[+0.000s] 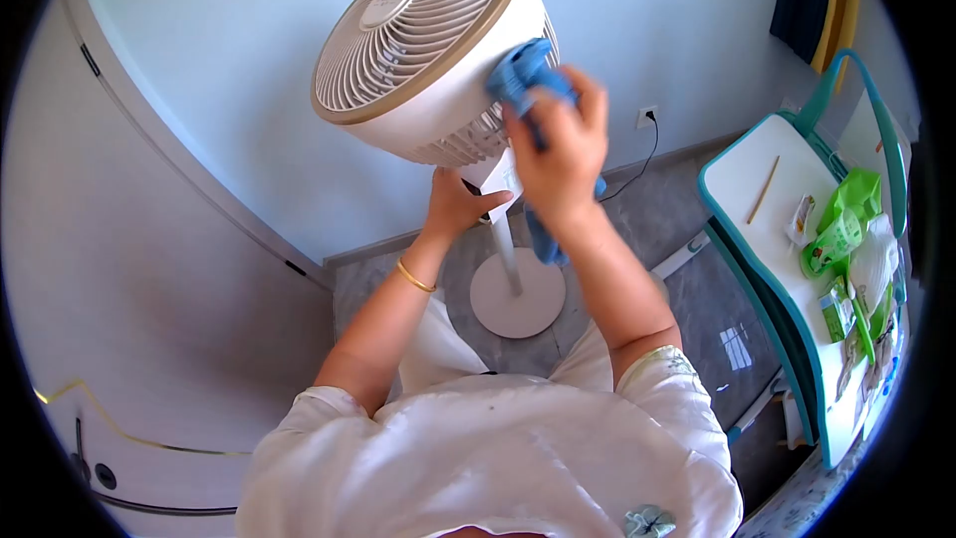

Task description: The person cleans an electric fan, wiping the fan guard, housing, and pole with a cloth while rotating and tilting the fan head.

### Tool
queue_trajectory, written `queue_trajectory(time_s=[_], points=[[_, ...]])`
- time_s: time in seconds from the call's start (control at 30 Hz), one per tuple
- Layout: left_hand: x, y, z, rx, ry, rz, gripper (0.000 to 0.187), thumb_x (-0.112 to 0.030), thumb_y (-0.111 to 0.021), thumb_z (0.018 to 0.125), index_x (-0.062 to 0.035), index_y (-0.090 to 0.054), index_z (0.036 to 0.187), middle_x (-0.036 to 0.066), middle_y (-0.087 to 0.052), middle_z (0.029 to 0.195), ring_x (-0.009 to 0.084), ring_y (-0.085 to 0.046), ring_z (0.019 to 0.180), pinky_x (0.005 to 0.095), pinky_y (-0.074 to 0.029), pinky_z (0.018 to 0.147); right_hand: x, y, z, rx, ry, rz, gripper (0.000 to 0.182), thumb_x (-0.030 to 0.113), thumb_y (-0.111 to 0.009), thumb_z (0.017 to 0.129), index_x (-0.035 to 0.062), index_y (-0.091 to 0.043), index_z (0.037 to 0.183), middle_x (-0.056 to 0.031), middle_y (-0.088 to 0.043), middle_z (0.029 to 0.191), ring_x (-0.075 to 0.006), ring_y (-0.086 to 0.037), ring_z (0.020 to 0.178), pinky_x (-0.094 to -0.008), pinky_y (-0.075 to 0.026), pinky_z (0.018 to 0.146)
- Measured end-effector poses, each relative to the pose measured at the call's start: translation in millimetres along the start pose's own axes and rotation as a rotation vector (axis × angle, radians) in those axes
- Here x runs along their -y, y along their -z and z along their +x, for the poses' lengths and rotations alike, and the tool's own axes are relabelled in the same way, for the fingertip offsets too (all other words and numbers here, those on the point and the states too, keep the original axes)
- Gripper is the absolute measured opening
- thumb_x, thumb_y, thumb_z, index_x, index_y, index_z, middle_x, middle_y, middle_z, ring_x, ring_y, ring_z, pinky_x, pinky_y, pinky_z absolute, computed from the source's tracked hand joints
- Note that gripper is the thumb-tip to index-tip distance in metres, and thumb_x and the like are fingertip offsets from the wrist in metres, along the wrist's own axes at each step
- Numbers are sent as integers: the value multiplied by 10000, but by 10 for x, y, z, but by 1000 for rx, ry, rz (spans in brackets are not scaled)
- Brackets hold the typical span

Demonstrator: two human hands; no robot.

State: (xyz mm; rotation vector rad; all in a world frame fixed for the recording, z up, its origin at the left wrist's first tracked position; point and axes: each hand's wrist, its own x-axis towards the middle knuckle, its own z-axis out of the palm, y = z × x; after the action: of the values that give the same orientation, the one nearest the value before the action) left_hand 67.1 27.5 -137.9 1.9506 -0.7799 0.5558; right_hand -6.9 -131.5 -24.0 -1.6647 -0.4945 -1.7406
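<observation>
A white pedestal fan [453, 125] with a beige rim stands in front of me, its head tilted up to the left. My right hand [568, 144] grips a blue cloth [520, 72] against the right side of the fan head; part of the cloth hangs below the hand. Under the fan head, my left hand [460, 204] is wrapped round the top of the stand, by the white neck [501, 177]. A gold bangle sits on the left wrist. The round base [517, 297] rests on the grey floor.
At the right stands a white desk [742, 174] with teal edges, holding a thin stick, a green cup [835, 242], a green bag and several small items. A black plug and cord hang from a wall socket [647, 117]. A pale door [149, 239] fills the left.
</observation>
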Motion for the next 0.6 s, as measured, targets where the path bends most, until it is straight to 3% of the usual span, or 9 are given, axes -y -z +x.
queue_trajectory(time_s=[0.03, 0.13, 0.23, 0.33, 0.47, 0.6], points=[[7, -19, -16, -30, -19, 184, 759, -295, -864, 562, -12, -539, 1186, 198, -517, 1238, 371, -536, 1083, 420, -431, 938, -88, 8, 72, -64, -117, 26, 208, 36, -721, 715, 60, -630, 900, -219, -566, 1038, -340, -617, 837, -378, -516, 653], [-69, -109, -57, -29, 169, 302, 707, -264, -820, 629, 15, -531, 1211, 202, -520, 1235, 359, -492, 1150, 424, -394, 994, -368, 80, 51, -33, -325, 0, 177, 85, -709, 766, 46, -623, 916, -191, -566, 984, -343, -585, 858, -382, -497, 700], [45, -142, -17, -48, 172, 276, 630, -217, -837, 592, 3, -574, 1119, 198, -505, 1224, 370, -535, 1053, 428, -484, 863, -546, 188, -164, 89, -517, -13, 162, 95, -692, 789, 37, -624, 924, -165, -568, 972, -325, -572, 863, -361, -483, 731], [117, -129, 17, -4, 163, 305, 603, -192, -806, 624, -15, -586, 1156, 193, -556, 1184, 352, -534, 1085, 405, -462, 904, -665, 295, -341, 97, -659, 109, 145, 58, -662, 800, 27, -627, 937, -139, -571, 986, -275, -576, 875, -327, -466, 766], [72, -110, 31, 38, 116, 339, 620, -212, -795, 636, -22, -574, 1183, 192, -570, 1197, 366, -516, 1119, 420, -422, 950, -424, 346, 20, -105, -404, 219, 222, 33, -663, 782, 56, -656, 1003, -142, -569, 1016, -267, -593, 857, -326, -489, 730], [77, -101, 53, 69, 110, 390, 637, -226, -789, 644, -28, -557, 1204, 201, -553, 1223, 382, -490, 1150, 433, -401, 973, -297, 260, 118, 100, -256, -2, 283, -1, -655, 717, 96, -678, 982, -175, -562, 1044, -355, -617, 734, -414, -518, 649]])
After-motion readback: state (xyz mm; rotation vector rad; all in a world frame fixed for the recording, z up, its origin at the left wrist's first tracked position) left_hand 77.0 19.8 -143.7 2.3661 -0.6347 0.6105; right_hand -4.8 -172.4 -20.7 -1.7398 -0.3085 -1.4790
